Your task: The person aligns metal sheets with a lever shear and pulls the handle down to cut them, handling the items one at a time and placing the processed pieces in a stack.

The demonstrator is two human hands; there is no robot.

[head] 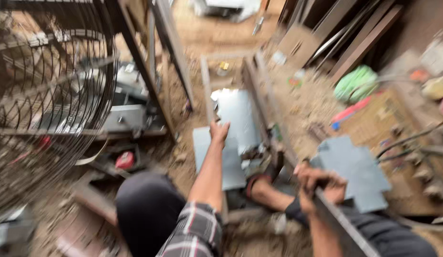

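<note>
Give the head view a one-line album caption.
Left hand on a grey metal sheet, right hand gripping a long bar.

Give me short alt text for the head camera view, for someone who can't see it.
Blurred view down at a cluttered, dusty workshop floor: the left hand rests on a grey sheet-metal piece, the right hand grips a long metal bar. A wire fan guard stands left.

The left hand (219, 132) is stretched forward on a nearly straight, bare forearm, a plaid sleeve bunched at the elbow behind it. Its fingers curl downward; motion blur hides whether they grip. The right hand (311, 183) sits lower and nearer the body, off to the right of the left fingers, fingers (326, 178) closed in a fist-like grasp.
</note>
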